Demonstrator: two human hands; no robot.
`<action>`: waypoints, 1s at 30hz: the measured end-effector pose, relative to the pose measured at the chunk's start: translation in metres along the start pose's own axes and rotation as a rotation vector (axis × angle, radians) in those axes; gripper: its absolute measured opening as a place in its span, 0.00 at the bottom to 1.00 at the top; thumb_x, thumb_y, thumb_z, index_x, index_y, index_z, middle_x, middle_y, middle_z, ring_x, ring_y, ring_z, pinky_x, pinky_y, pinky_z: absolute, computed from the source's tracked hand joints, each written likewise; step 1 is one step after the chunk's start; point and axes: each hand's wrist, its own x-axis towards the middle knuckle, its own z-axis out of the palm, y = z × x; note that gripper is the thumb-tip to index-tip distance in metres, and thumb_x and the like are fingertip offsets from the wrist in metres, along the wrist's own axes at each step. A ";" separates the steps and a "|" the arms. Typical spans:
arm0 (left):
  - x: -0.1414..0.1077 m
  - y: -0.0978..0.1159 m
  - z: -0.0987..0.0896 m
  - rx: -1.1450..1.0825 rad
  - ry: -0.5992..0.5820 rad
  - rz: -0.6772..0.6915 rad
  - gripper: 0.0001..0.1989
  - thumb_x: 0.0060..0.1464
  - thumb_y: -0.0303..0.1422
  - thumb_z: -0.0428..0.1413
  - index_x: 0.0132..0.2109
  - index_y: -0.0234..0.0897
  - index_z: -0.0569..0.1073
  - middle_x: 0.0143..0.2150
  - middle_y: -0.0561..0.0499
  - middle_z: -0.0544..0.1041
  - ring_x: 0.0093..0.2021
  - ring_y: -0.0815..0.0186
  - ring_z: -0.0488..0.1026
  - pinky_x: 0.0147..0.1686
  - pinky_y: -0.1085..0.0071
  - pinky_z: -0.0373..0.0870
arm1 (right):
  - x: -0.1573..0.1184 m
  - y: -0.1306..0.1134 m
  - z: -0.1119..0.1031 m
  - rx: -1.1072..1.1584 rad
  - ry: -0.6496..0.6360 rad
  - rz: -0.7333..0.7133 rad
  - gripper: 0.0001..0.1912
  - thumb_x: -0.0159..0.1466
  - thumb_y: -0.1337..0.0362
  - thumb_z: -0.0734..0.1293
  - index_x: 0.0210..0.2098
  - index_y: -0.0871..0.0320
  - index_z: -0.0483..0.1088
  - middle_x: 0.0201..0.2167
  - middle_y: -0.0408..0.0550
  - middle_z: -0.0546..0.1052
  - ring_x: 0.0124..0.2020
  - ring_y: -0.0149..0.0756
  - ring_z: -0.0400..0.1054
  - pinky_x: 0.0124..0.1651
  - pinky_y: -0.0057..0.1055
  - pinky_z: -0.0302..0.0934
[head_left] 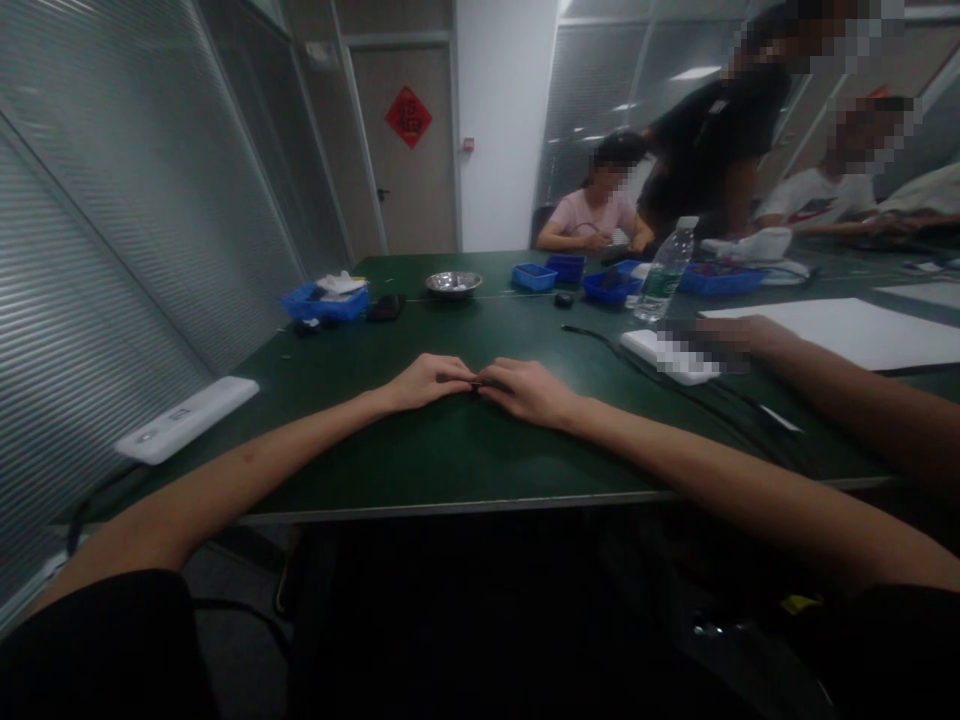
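Note:
My left hand (427,382) and my right hand (529,390) meet over the middle of the green table (420,455). Both are closed, with fingertips pinched together around a small, thin, dark piece (475,382). Most of that piece is covered by the fingers, and its kind cannot be made out. My wrists rest low, close to the tabletop. Beyond the hands stands a round metal bowl (453,286), apart from them.
A white power strip (187,420) lies at left, another (667,357) at right under a co-worker's arm (817,375). Farther back are a blue basket (326,302), a phone (386,307), several blue trays (533,278) and a water bottle (666,275). People sit and stand across the table.

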 end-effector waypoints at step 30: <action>-0.091 -0.128 -0.144 0.713 0.245 -0.611 0.24 0.61 0.45 0.53 0.54 0.36 0.83 0.50 0.40 0.79 0.49 0.51 0.76 0.53 0.58 0.71 | -0.002 0.025 -0.008 0.003 -0.004 0.027 0.13 0.74 0.58 0.64 0.51 0.58 0.75 0.44 0.52 0.78 0.39 0.38 0.72 0.43 0.33 0.62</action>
